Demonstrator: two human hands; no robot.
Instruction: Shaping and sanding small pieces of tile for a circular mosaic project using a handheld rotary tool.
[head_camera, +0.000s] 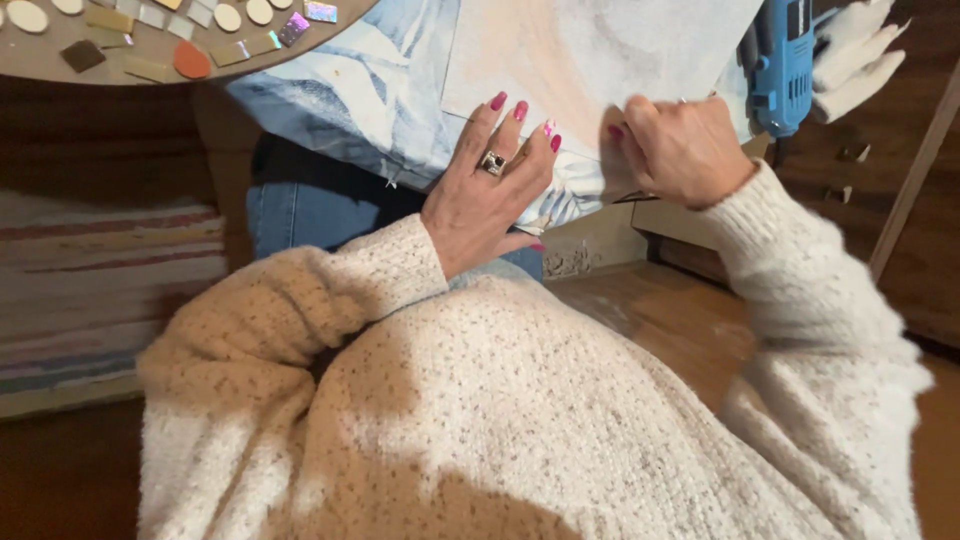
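A painted canvas (580, 50) in pale blue, white and peach lies across my lap and runs off the top of the view. My left hand (485, 185), with pink nails and a ring, rests flat on its lower edge, fingers spread. My right hand (680, 150) is curled at the canvas's lower right edge, pinching the edge between thumb and fingers. Both arms wear a cream knitted sweater (500, 400).
A blue glue gun (782, 65) stands just beyond my right hand, beside a white glove (855, 55). A round board (150, 45) with several mosaic tiles and mirror pieces is at the top left. A striped rug (100, 290) lies left; wooden floor (680, 320) right.
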